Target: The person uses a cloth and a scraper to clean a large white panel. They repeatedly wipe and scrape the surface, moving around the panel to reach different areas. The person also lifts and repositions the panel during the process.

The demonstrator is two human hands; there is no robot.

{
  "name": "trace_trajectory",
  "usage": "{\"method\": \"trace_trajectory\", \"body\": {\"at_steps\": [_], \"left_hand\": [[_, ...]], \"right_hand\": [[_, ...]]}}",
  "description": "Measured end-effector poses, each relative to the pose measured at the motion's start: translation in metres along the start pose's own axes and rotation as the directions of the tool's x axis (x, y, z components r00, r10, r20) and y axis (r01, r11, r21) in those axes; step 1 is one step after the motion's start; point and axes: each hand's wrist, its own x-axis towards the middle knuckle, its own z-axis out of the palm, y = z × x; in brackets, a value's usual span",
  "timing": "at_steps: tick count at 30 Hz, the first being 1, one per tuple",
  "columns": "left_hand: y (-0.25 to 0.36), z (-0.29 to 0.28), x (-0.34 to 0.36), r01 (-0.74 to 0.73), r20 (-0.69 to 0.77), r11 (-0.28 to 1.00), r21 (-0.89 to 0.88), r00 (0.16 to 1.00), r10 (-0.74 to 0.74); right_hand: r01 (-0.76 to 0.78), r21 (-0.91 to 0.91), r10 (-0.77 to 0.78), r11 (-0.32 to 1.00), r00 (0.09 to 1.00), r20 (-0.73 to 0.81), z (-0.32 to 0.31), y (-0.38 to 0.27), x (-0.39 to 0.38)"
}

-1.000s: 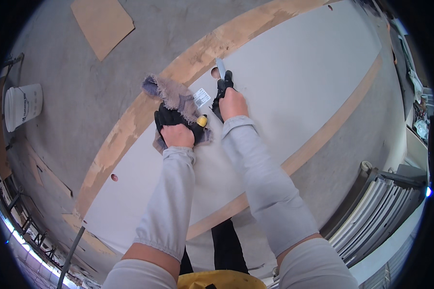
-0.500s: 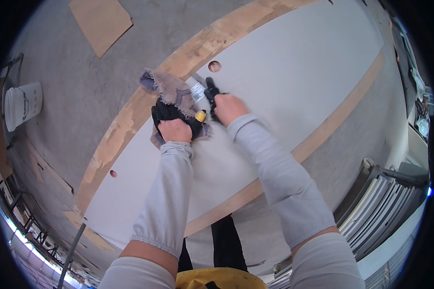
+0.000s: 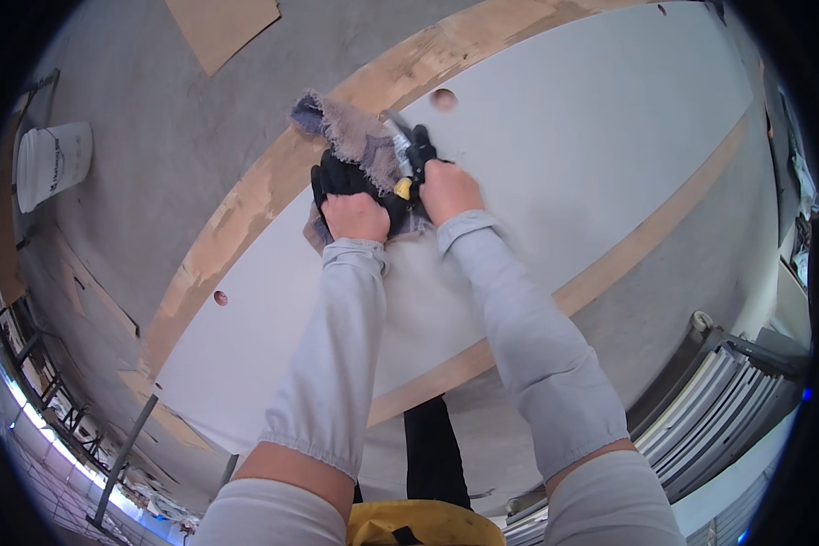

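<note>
My left hand (image 3: pixel 350 202), in a black glove, is closed on a frayed pinkish-grey and blue rag (image 3: pixel 359 132). A small yellow piece (image 3: pixel 403 188) shows by its thumb; I cannot tell what it is. Close beside it, my right hand (image 3: pixel 441 180), also gloved in black, is closed around a flat grey blade-like tool (image 3: pixel 397 123) that points toward the far wood border. A whitish label-like patch lies between the hands, partly hidden. Both hands are over a large white curved-edge panel (image 3: pixel 601 136), near a round hole (image 3: pixel 443 99) in it.
A curved raw wood strip (image 3: pixel 246 205) with patchy smears borders the panel's far side; a straight one (image 3: pixel 646 241) borders the near side. On the floor are a white bucket (image 3: pixel 55 168) and a brown board (image 3: pixel 223 27). Stacked pale strips (image 3: pixel 719 400) stand at lower right.
My right hand has come closer to my left, and the gap between them has nearly closed. The view has shifted, so the panel and bucket sit differently in the picture.
</note>
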Motion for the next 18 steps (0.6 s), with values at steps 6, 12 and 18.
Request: {"method": "trace_trajectory", "body": {"at_steps": [6,12,18], "left_hand": [[0.002,-0.007,-0.006,0.186,0.403,0.978,-0.092,0.905,-0.135],[-0.016,-0.032,-0.005,-0.009,0.005,1.0,-0.029,1.0,0.009],[-0.172,-0.048,-0.119,0.412,0.593,0.864,0.289,0.632,-0.5]], "right_hand": [[-0.105,0.057,0.11,0.993,0.989,-0.099,0.009,-0.015,-0.007],[-0.18,0.036,0.184,0.983,0.973,-0.141,0.017,-0.035,-0.013],[-0.24,0.032,0.241,0.97,0.953,-0.184,0.023,-0.042,-0.01]]}}
